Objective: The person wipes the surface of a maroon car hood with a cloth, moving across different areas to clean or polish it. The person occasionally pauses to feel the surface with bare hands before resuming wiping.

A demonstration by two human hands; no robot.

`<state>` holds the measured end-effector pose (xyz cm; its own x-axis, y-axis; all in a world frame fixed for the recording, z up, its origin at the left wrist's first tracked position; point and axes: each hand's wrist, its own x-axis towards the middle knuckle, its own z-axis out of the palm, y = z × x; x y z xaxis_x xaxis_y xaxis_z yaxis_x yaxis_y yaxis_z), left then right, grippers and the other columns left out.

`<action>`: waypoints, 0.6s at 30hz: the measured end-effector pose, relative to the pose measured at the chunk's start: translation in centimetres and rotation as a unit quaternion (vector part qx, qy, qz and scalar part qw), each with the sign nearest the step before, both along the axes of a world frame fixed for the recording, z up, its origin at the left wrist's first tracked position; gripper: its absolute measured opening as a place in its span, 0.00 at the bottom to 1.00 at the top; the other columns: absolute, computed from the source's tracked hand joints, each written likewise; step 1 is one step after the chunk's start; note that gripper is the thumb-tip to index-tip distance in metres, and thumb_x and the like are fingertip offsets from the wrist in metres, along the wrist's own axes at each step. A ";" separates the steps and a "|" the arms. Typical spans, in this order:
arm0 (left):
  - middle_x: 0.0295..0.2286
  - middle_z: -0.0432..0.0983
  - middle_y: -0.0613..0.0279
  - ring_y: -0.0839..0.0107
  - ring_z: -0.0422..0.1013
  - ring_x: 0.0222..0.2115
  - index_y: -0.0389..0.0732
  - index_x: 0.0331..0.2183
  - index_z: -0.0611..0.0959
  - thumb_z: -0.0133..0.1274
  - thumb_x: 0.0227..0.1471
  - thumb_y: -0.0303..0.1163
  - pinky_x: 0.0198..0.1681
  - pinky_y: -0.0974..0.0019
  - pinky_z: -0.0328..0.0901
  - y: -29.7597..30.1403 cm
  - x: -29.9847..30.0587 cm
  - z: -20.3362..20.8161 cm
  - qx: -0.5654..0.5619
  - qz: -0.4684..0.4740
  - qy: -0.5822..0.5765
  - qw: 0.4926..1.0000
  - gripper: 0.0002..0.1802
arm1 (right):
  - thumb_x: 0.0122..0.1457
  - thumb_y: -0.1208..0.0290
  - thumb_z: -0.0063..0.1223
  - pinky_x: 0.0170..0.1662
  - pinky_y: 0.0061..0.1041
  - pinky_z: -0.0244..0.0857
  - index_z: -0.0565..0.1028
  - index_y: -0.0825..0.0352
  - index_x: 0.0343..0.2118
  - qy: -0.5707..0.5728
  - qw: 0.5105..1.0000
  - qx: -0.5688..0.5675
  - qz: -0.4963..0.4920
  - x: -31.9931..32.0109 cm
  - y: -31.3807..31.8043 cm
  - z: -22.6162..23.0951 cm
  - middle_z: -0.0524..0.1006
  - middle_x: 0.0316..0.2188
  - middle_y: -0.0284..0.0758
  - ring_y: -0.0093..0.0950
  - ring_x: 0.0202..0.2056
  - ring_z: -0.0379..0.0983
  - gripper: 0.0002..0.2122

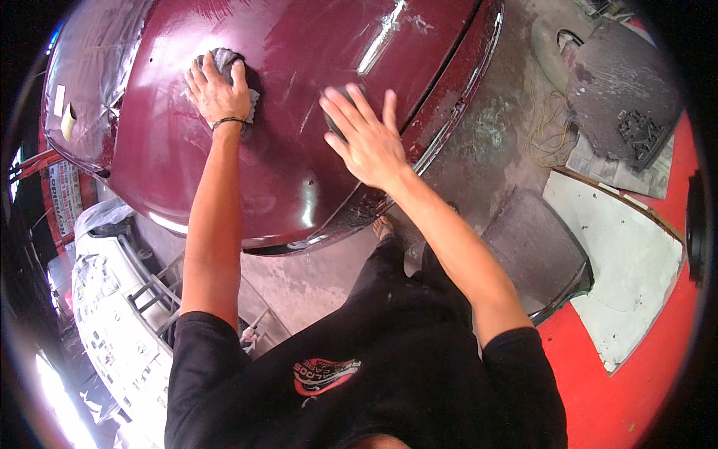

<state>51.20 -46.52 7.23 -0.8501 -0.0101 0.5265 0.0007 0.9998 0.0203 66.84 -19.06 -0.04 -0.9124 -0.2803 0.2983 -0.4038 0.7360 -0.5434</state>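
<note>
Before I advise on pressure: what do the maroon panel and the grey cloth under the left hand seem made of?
Maroon panel: probably painted metal, glossy, given bright highlights; plastic isn't ruled out. Grey cloth: likely soft fabric, matte, given crumpled folds; fibre unclear.

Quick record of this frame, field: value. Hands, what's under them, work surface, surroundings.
left hand: palm down, fingers spread over a grey cloth
right hand: blurred, fingers spread, partly covering a dark pad
work surface: glossy maroon car panel; cloth lies on it
worn: dark bracelet on left wrist; black T-shirt
right side: white panel, dark curved panel, loose cable
unclear: pad's material
</note>
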 end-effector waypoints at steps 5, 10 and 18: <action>0.70 0.57 0.39 0.40 0.49 0.73 0.45 0.69 0.68 0.51 0.61 0.61 0.74 0.37 0.41 -0.6 -0.5 -0.6 0.004 -0.002 -0.006 1.000 0.43 | 0.74 0.44 0.39 0.74 0.73 0.25 0.58 0.45 0.76 -0.005 1.000 0.010 -0.016 1.0 -0.1 -2.3 0.53 0.78 0.19 0.30 0.79 0.42 0.30; 0.70 0.57 0.39 0.40 0.48 0.73 0.44 0.69 0.67 0.51 0.62 0.61 0.75 0.37 0.41 -1.2 0.6 -0.1 0.003 0.003 -0.012 1.000 0.44 | 0.77 0.47 0.33 0.75 0.71 0.24 0.56 0.43 0.76 -0.007 0.992 0.057 -0.109 -5.4 9.7 -3.8 0.52 0.78 0.21 0.29 0.79 0.41 0.27; 0.70 0.57 0.38 0.39 0.49 0.72 0.44 0.69 0.67 0.50 0.62 0.60 0.74 0.36 0.41 -0.4 -0.2 -0.2 -0.006 0.007 -0.012 1.000 0.43 | 0.76 0.47 0.35 0.74 0.72 0.25 0.57 0.52 0.76 -0.028 0.988 -0.044 -0.147 -0.8 4.1 -3.4 0.50 0.79 0.26 0.38 0.79 0.38 0.30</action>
<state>50.97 -46.89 7.03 -0.8625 -0.0155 0.5058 -0.0136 0.9999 0.0075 66.06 -14.97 -3.46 -0.9664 0.0231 0.2560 -0.1475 0.7660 -0.6257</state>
